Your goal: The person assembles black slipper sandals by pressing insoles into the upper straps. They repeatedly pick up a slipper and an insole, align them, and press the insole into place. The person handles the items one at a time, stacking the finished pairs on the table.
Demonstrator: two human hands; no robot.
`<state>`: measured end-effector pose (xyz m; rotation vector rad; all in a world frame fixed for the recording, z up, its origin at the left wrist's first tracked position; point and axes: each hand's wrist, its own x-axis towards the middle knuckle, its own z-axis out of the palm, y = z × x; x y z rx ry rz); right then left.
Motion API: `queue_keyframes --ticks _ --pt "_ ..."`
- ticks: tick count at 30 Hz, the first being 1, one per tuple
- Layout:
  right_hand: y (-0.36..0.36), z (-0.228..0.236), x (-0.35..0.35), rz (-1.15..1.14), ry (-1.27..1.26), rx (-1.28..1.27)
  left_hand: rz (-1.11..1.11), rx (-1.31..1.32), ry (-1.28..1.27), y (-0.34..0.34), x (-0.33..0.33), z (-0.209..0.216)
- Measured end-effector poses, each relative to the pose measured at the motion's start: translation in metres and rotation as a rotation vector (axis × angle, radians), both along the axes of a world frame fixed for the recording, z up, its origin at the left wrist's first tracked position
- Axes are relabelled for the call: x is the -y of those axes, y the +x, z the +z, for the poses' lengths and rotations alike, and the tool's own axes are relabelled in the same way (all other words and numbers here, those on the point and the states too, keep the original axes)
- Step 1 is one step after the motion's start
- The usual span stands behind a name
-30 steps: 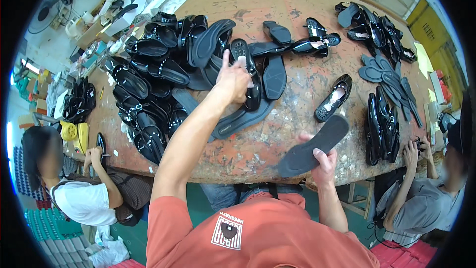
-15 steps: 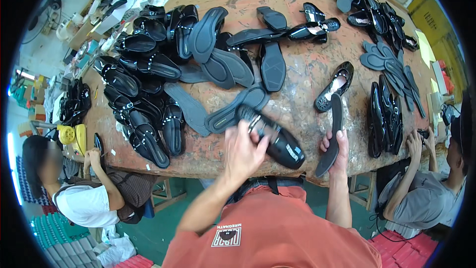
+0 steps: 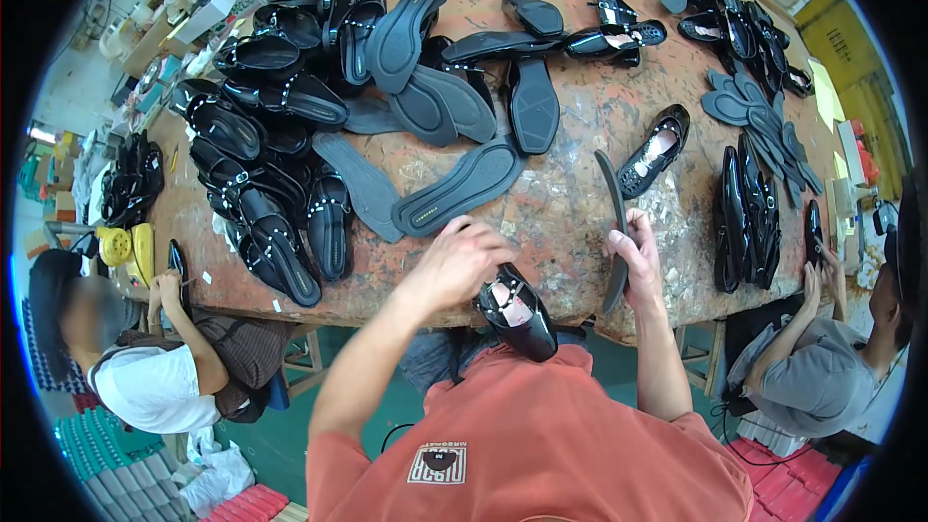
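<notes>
My left hand [image 3: 462, 256] is closed around the heel end of a glossy black shoe [image 3: 537, 331], held at the table's near edge in front of my shirt. Its toe points toward me, and the pale lining shows through the opening. In my right hand [image 3: 638, 256] a dark grey insole [image 3: 613, 195] is pinched about its middle, standing edge-on. Just beyond that hand, a single black shoe [image 3: 657, 147] lies on the worn table [image 3: 590, 217]. Another dark insole [image 3: 459, 191] lies flat beyond my left hand.
Many black studded shoes [image 3: 275, 116] are heaped at the left, with loose insoles [image 3: 435, 106] beside them. At the right are several shoes on edge [image 3: 744, 217] and a fan of insoles [image 3: 764, 130]. One person [image 3: 159, 377] sits at the left, another [image 3: 822, 367] at the right, each handling a shoe.
The shoe in my left hand has come closer to my body and turned, so its opening now shows. The insole in my right hand has shifted left and a little nearer me.
</notes>
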<state>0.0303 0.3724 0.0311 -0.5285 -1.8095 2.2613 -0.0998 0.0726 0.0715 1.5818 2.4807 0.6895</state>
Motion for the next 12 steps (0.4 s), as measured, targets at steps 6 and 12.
queue_keyframes --ticks 6,12 --pt "0.025 0.020 -0.039 0.174 0.158 0.004 0.276 0.292 0.270 -0.002 0.018 -0.030" --pt "-0.012 0.076 -0.041 0.846 1.297 0.032 0.568 0.335 0.301 0.031 0.012 -0.060"
